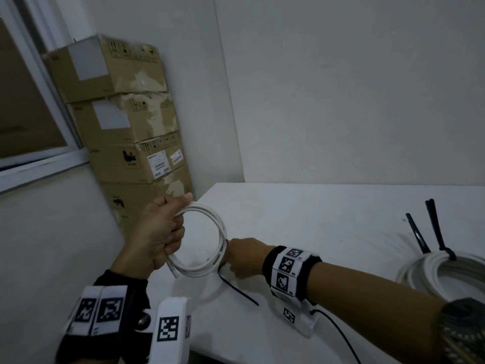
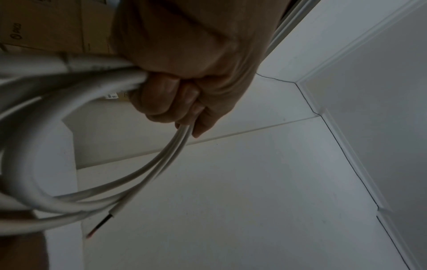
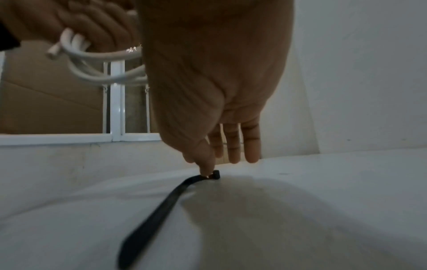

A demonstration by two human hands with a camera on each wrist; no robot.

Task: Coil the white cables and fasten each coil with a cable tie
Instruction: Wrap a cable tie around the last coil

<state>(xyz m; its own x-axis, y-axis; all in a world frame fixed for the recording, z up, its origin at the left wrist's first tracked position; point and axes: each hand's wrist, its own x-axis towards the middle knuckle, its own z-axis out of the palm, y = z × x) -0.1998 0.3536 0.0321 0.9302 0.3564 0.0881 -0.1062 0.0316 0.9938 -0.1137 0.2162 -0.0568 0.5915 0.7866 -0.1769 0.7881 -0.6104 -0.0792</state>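
While tied coil (image 1: 443, 269) rests on table (image 1: 341, 206), second coil (image 1: 207, 240) held in left hand (image 1: 157, 232) grip; loose cable tie (image 3: 161, 206) pinched by right hand (image 1: 244, 258), fastening not yet done.

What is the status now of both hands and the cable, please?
Left hand grips white cable coil, held above table. Right hand pinches head of black cable tie on table. Coil not tied yet. Nothing in the way.

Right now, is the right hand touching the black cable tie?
Touching. The right wrist view shows the right hand pinching the black cable tie at its head.
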